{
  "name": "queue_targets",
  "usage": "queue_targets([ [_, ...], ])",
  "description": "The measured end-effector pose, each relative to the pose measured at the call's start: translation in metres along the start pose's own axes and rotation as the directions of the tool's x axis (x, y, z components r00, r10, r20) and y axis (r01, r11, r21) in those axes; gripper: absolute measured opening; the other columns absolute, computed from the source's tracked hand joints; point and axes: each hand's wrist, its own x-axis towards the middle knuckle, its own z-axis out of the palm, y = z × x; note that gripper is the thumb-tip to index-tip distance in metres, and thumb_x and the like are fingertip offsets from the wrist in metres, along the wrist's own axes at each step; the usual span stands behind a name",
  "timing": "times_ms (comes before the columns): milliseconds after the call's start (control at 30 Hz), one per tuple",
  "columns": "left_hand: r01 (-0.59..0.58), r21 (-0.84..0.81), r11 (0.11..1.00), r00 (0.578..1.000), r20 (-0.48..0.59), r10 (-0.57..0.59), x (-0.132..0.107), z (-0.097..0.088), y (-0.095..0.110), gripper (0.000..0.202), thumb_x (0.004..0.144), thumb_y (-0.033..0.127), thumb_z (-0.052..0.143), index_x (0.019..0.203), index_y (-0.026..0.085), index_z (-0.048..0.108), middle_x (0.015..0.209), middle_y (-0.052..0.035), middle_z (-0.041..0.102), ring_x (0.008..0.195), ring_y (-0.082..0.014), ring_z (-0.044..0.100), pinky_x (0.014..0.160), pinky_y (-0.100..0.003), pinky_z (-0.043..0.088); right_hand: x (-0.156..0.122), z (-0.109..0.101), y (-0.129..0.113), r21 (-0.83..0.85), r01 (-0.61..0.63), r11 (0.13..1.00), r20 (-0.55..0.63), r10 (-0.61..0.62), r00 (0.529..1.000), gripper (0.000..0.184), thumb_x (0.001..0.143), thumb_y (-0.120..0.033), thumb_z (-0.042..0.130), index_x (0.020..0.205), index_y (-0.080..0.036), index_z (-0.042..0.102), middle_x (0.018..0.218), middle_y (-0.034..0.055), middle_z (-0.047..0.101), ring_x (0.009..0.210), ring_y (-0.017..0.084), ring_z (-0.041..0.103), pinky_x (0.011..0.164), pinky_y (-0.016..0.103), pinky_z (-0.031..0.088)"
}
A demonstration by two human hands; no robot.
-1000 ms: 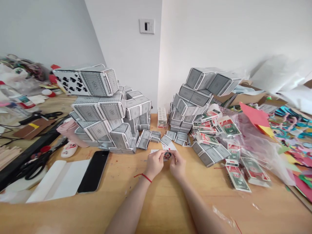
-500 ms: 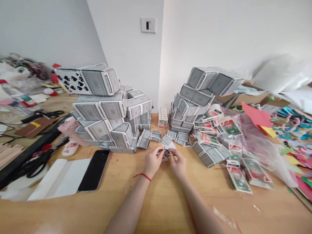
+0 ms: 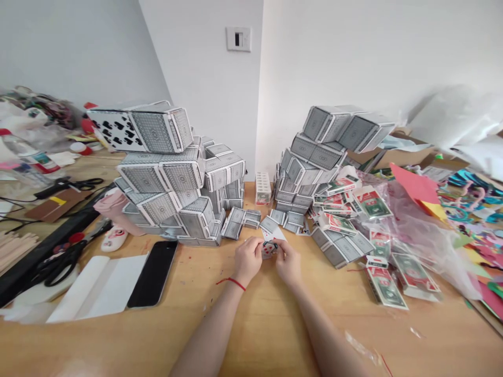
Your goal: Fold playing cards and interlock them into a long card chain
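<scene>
Between my two hands is a playing card [image 3: 269,249] with red pips facing me and a dark patterned edge showing along its top. My left hand [image 3: 249,259] pinches its left side; a red string circles that wrist. The right side is pinched by my right hand [image 3: 288,263]. Just beyond my fingers a white card [image 3: 278,235] lies on the table, and small folded grey-backed card pieces [image 3: 233,223] sit near it. Stacked grey card boxes rise as a left pile [image 3: 161,173] and a right pile [image 3: 314,157].
A black phone [image 3: 152,274] and white paper [image 3: 100,287] lie left, with black scissors [image 3: 65,262] beyond. Several red-and-green card packs [image 3: 383,288] and clear plastic wrap [image 3: 424,235] are on the right. A small white box [image 3: 262,188] stands by the wall.
The card between my hands has turned so that more of its red-pipped face shows. My fingers have shifted slightly toward its sides.
</scene>
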Motion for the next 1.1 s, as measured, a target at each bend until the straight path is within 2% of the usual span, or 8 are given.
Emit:
queue_targets([
  [167, 0.153, -0.267, 0.951, 0.986, -0.019, -0.164, 0.001, 0.005, 0.0, 0.019, 0.081, 0.028, 0.045, 0.087, 0.018, 0.06, 0.086, -0.0063, 0.064, 0.08, -0.0162, 0.058, 0.069, -0.026, 0.046, 0.003, 0.002, 0.004, 0.195, -0.114, 0.974, -0.031, 0.122, 0.992, 0.024, 0.074, -0.025, 0.042, 0.086, -0.016, 0.061, 0.079, 0.0065, 0.066, 0.069, 0.019, 0.06, 0.063, 0.03, 0.048],
  [300, 0.336, -0.649, 0.682, 0.925, 0.089, -0.37, 0.006, 0.011, 0.0, 0.031, 0.078, 0.037, 0.047, 0.098, 0.015, 0.058, 0.092, -0.0086, 0.065, 0.079, -0.018, 0.061, 0.069, -0.029, 0.049, 0.009, 0.003, 0.009, 0.49, -0.226, 0.842, -0.05, 0.286, 0.957, 0.026, 0.073, -0.036, 0.05, 0.089, -0.015, 0.056, 0.082, 0.0079, 0.066, 0.07, 0.02, 0.062, 0.065, 0.034, 0.051],
  [400, 0.397, -0.72, 0.569, 0.9, 0.186, -0.394, 0.009, 0.016, -0.006, 0.03, 0.072, 0.033, 0.056, 0.094, 0.014, 0.06, 0.091, -0.0087, 0.065, 0.077, -0.0182, 0.062, 0.07, -0.03, 0.049, 0.012, 0.004, 0.011, 0.618, -0.251, 0.745, -0.011, 0.327, 0.945, 0.028, 0.071, -0.04, 0.055, 0.088, -0.017, 0.054, 0.085, 0.008, 0.065, 0.072, 0.021, 0.063, 0.066, 0.036, 0.052],
  [500, 0.378, -0.676, 0.633, 0.905, 0.124, -0.408, 0.01, 0.019, -0.015, 0.022, 0.071, 0.026, 0.057, 0.088, 0.013, 0.06, 0.087, -0.0077, 0.065, 0.075, -0.017, 0.062, 0.068, -0.029, 0.049, 0.011, 0.006, 0.01, 0.617, -0.266, 0.741, 0.063, 0.29, 0.955, 0.026, 0.071, -0.04, 0.057, 0.083, -0.018, 0.053, 0.08, 0.0063, 0.065, 0.069, 0.021, 0.064, 0.066, 0.037, 0.053],
  [600, 0.312, -0.571, 0.76, 0.929, 0.016, -0.369, 0.011, 0.014, -0.019, 0.016, 0.074, 0.021, 0.051, 0.086, 0.014, 0.059, 0.081, -0.0055, 0.064, 0.072, -0.0148, 0.06, 0.065, -0.027, 0.049, 0.009, 0.007, 0.006, 0.537, -0.222, 0.814, 0.1, 0.2, 0.975, 0.023, 0.072, -0.039, 0.056, 0.082, -0.018, 0.054, 0.078, 0.0062, 0.065, 0.071, 0.021, 0.064, 0.065, 0.035, 0.053],
  [767, 0.038, -0.225, 0.974, 0.996, -0.067, -0.055, 0.01, -0.003, -0.009, 0.018, 0.079, 0.014, 0.045, 0.085, 0.017, 0.061, 0.082, -0.0043, 0.061, 0.079, -0.0139, 0.056, 0.072, -0.028, 0.046, 0.007, 0.002, -0.005, 0.328, 0.012, 0.944, 0.033, -0.024, 0.999, 0.036, 0.077, -0.032, 0.052, 0.111, -0.019, 0.051, 0.11, 0.0101, 0.059, 0.098, 0.021, 0.057, 0.08, 0.036, 0.048],
  [933, -0.107, -0.054, 0.993, 0.994, -0.042, 0.105, 0.007, -0.006, 0.002, 0.023, 0.082, 0.015, 0.042, 0.09, 0.02, 0.063, 0.081, -0.0048, 0.06, 0.082, -0.0147, 0.055, 0.074, -0.029, 0.045, 0.002, 0.001, -0.005, 0.078, 0.126, 0.989, -0.029, -0.124, 0.992, 0.025, 0.08, -0.03, 0.049, 0.1, -0.022, 0.062, 0.097, 0.0062, 0.066, 0.089, 0.02, 0.061, 0.08, 0.035, 0.047],
  [1100, -0.001, -0.134, 0.991, 0.995, -0.101, -0.012, 0.008, -0.001, -0.004, 0.013, 0.077, 0.024, 0.053, 0.081, 0.019, 0.064, 0.08, -0.0042, 0.064, 0.077, -0.0142, 0.059, 0.073, -0.028, 0.048, -0.001, 0.003, -0.003, 0.029, 0.079, 0.996, -0.088, -0.077, 0.993, 0.022, 0.081, -0.031, 0.047, 0.089, -0.021, 0.065, 0.087, 0.0048, 0.069, 0.077, 0.019, 0.064, 0.068, 0.03, 0.051],
])
